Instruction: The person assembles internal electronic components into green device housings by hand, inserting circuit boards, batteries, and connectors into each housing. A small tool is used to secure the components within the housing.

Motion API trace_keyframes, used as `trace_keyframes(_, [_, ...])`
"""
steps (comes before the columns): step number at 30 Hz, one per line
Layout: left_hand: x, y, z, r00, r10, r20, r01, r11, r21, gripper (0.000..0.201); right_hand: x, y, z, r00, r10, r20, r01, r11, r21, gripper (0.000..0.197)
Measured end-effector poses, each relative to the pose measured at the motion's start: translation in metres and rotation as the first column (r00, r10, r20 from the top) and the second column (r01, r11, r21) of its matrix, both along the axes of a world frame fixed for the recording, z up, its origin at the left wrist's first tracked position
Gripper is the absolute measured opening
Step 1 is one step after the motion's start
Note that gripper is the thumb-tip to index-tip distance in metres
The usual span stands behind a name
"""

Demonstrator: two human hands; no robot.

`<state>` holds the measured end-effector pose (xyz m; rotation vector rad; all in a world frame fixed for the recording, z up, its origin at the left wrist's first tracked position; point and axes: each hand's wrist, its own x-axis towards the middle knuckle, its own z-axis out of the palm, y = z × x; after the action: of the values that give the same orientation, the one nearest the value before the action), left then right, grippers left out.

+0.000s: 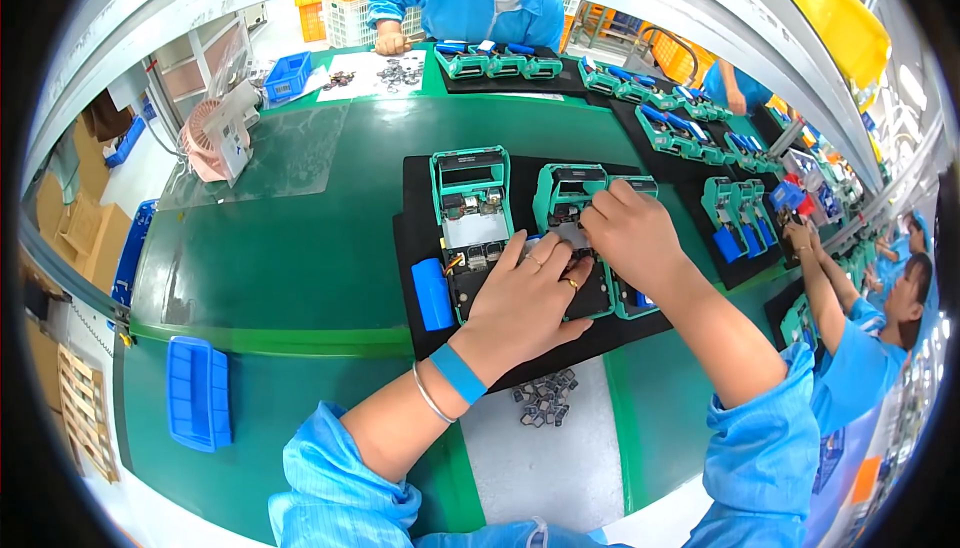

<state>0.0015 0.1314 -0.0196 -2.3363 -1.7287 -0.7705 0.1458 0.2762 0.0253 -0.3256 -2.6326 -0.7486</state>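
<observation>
Head view: You bend to the middle green unit [577, 188], which lies open between two others on a black mat [416, 210].
Left hand [522, 296]: Half open, your fingers spread and bent down onto the unit; whether they grip a part cannot be told.
Right hand [634, 233]: Curled, your fingertips drawn together over the unit's right side, hiding anything between them.
Units in progress: Apparently midway; the left unit [472, 233] shows a fitted silver plate and bare components, uncovered, a blue cylinder [432, 294] just beside it.
Loose pieces: Small dark parts [547, 400] sit heaped near you on a grey sheet [540, 478], outside any unit and seemingly left to use.
Counter [290, 268]: Green-topped, carrying a blue tray [197, 398] to your left and a pink fan [208, 140] farther off.
Room: Across from you, a co-worker [455, 18] in blue sits near a row of similar units [500, 63]; to your right, another co-worker [860, 353] reaches toward the line beneath metal framing.
</observation>
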Motion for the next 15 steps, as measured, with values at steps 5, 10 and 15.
trace_keyframes(5, [0.014, 0.001, 0.009, 1.000, -0.007, -0.021, 0.007, 1.000, 0.002, 0.065, 0.009, -0.003, 0.000, 0.993, -0.094, -0.066, 0.099, 0.991, 0.085, 0.012])
trace_keyframes(10, [0.025, -0.005, 0.011, 0.996, 0.004, -0.094, -0.004, 1.000, -0.002, 0.067, 0.052, -0.035, 0.004, 0.954, -0.062, -0.294, 0.019, 0.989, -0.148, 0.013])
trace_keyframes(15, [0.022, -0.014, 0.011, 0.993, -0.035, -0.114, 0.038, 0.999, 0.018, 0.065, 0.129, -0.118, -0.026, 0.969, -0.087, -0.229, -0.059, 0.825, -0.562, 0.020])
